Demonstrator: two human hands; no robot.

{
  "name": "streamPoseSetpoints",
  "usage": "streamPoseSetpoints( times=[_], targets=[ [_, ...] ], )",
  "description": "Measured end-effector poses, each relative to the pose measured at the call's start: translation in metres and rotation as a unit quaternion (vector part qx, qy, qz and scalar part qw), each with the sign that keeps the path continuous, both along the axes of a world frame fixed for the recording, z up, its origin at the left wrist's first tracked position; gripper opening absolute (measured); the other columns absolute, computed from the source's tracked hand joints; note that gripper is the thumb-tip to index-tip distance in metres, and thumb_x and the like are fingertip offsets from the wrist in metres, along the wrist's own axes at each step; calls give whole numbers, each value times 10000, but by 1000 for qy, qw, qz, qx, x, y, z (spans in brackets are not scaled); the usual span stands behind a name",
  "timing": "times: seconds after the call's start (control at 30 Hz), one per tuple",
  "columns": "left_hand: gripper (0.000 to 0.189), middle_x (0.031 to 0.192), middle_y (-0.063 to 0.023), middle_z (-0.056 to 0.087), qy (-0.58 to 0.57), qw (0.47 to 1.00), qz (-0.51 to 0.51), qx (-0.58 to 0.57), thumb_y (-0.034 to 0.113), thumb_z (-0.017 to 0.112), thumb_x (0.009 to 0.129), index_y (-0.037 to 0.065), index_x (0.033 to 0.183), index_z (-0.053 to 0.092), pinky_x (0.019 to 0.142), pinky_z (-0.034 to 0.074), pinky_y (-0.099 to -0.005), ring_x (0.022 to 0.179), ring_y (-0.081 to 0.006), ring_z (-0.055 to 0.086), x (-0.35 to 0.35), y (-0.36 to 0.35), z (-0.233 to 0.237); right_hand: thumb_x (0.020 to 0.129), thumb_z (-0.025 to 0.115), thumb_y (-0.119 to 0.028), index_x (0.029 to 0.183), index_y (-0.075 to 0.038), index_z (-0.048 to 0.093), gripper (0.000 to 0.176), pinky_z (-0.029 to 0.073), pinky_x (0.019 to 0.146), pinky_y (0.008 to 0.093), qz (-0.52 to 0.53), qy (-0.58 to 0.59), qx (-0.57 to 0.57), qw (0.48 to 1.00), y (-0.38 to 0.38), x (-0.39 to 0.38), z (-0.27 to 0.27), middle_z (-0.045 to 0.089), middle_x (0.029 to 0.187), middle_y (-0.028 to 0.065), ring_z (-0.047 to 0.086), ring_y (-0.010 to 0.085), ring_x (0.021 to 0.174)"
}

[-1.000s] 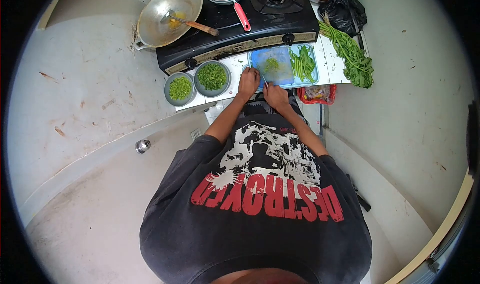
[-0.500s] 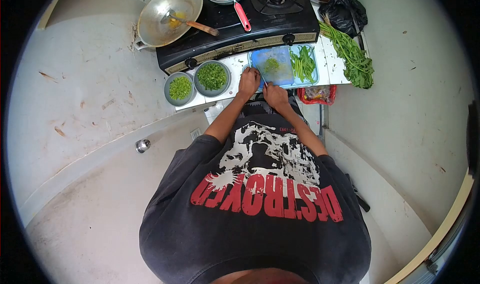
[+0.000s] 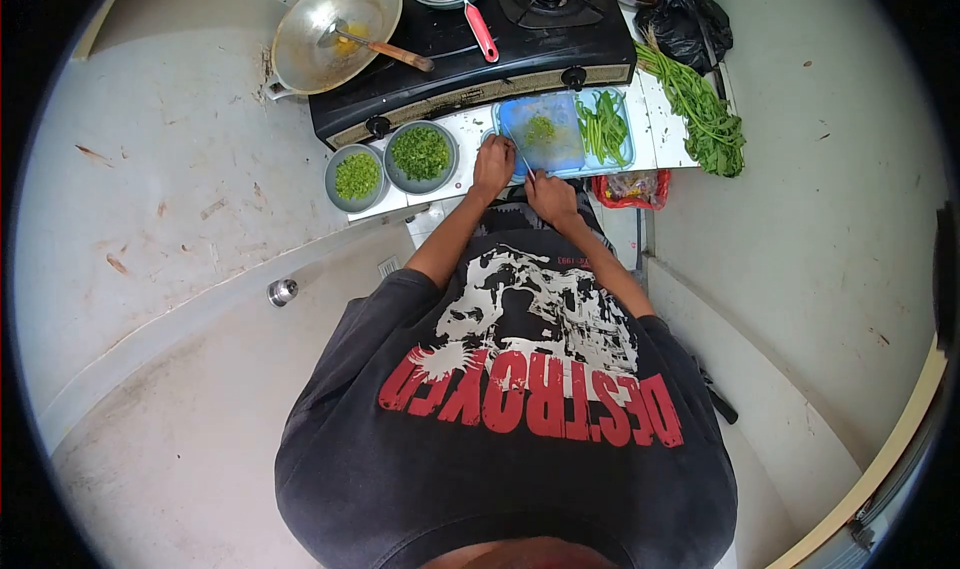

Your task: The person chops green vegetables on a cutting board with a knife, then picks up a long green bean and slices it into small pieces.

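My right hand (image 3: 550, 197) is closed around the handle of a knife (image 3: 523, 159); its thin blade points up and left over the blue cutting board (image 3: 566, 156). Beside the blade, at the board's left edge, my left hand (image 3: 494, 166) has its fingers drawn together, and whatever they hold is hidden. A small heap of finely chopped greens (image 3: 540, 131) lies on the board. Just right of it, cut leafy stems (image 3: 603, 129) rest in a light blue tray (image 3: 629, 151).
Two grey bowls of chopped greens, one lighter (image 3: 357, 176) and one darker (image 3: 420, 156), stand at left. Behind is a black stove (image 3: 460, 79) with a wok (image 3: 300, 49) and a red-handled pan (image 3: 481, 35). Long leafy greens (image 3: 700, 104) and a black bag (image 3: 690, 24) lie at right.
The knife blade shows more plainly now, angled up and left past my left fingers. Both hands stay in nearly the same place, and the whole view has shifted very slightly.
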State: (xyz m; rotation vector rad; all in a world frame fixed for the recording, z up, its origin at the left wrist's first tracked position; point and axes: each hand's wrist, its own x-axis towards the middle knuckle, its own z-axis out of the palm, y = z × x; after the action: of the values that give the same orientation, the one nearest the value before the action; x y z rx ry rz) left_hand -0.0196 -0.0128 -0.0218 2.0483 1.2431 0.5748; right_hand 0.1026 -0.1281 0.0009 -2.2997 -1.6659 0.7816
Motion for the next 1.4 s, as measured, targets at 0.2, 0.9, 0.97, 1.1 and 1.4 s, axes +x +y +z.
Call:
streamPoseSetpoints(
  times=[0.2,0.9,0.97,1.1,1.4],
  targets=[
    [121,939,-235,642,4,1000,-13,7,28,621,856,-50,930,677,793,529,-449,853,-387,645,-1,1,2,1002,482,-386,981,32,621,441,567,713,536,-4,4,-12,1000,5,-5,-3,690,776,269,699,445,752],
    [96,910,-187,660,43,999,24,11,56,622,858,2,855,701,825,521,-461,891,-375,637,3,1,15,1001,474,-403,971,28,622,457,557,735,551,6,29,-5,1000,2,2,2,683,777,277,689,461,777],
    [92,915,-181,657,52,998,12,21,60,626,856,10,866,702,810,524,-461,894,-373,639,2,1,14,999,476,-402,976,30,627,458,560,739,547,5,29,-15,999,5,1,2,686,779,273,690,461,780],
    [86,921,-175,649,55,997,7,44,61,632,851,20,882,701,799,523,-461,891,-373,634,0,-1,12,994,488,-394,973,20,641,442,563,755,541,0,25,-34,999,12,-1,0,694,810,276,696,455,800],
    [110,915,-164,645,-28,997,-44,48,18,625,853,36,918,713,850,497,-446,929,-365,606,-9,-2,11,997,488,-398,957,13,641,441,566,714,535,-16,5,22,1000,17,1,3,692,792,276,700,446,765]
  ],
)
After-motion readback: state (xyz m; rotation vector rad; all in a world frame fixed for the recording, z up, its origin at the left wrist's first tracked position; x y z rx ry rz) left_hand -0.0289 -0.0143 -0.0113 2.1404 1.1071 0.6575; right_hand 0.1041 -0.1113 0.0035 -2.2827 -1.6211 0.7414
